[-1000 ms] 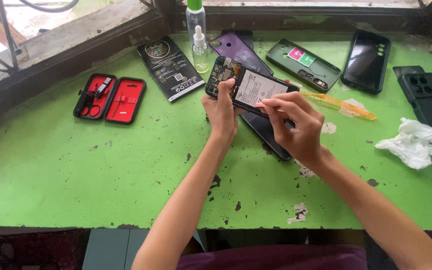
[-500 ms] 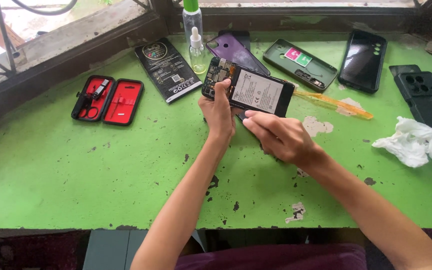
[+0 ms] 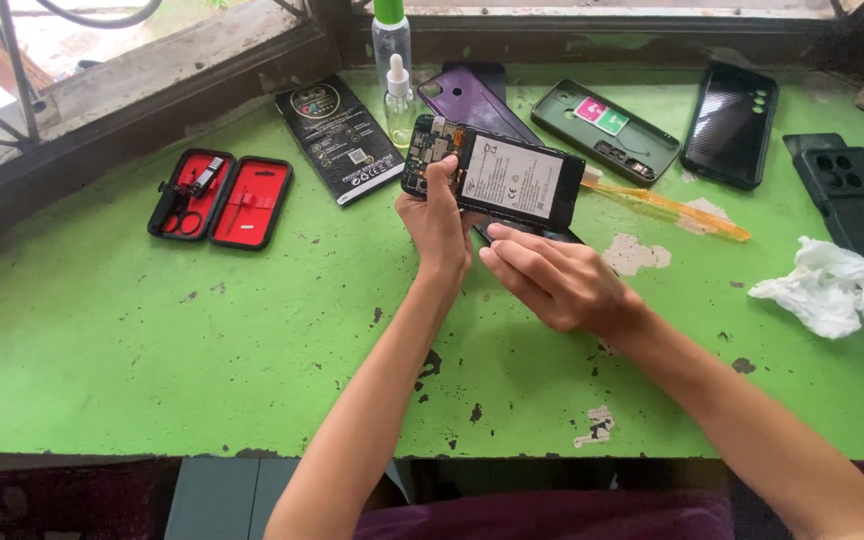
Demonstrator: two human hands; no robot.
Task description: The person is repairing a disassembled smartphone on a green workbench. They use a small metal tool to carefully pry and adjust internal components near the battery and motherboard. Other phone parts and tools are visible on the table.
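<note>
My left hand (image 3: 437, 222) holds up an opened phone (image 3: 500, 178), its back removed so the white-labelled battery and circuit board show. The thumb lies across the board end and the phone tilts toward me above the green table (image 3: 252, 330). My right hand (image 3: 552, 282) lies just below and to the right of the phone. Its fingers are stretched out leftward, with the tips by the phone's lower edge and a dark cover (image 3: 537, 232) lying beneath. Nothing shows in the right hand.
An open red tool case (image 3: 217, 198), a black packet (image 3: 337, 140), a dropper bottle (image 3: 399, 100) and a spray bottle (image 3: 390, 40) lie at the back left. At the back and right are a purple cover (image 3: 472, 100), a grey-green phone shell (image 3: 607, 130), a black phone (image 3: 732, 125), a black case (image 3: 857, 200), a yellow tool (image 3: 672, 205) and a crumpled tissue (image 3: 832, 290).
My right hand has come off the phone's battery face and dropped below its lower edge, fingers stretched out. The left hand keeps holding the phone up.
</note>
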